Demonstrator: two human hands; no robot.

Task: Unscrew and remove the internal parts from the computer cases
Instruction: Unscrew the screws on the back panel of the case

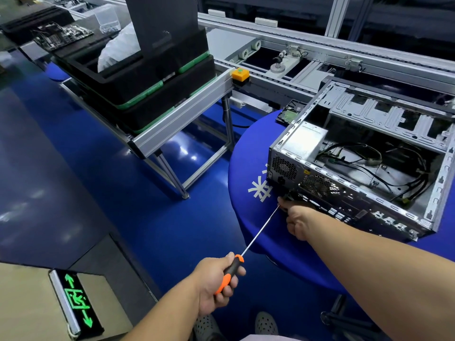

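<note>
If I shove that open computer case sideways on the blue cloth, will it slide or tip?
Probably slides, dragging cloth: the computer case lies broad and low on the blue tablecloth. Tipping looks unlikely. Its near corner sits close to the table's rounded edge, so push away from it. The power supply likely weights that end.

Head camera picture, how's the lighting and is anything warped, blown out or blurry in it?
Head view: wide-angle bending bows the conveyor rails and stretches the right forearm; white glare patches sit on the glossy blue floor; the exit sign glows bright green; the computer case interior is evenly lit and fairly sharp; the left hand and screwdriver look crisp, far background dim.
</note>
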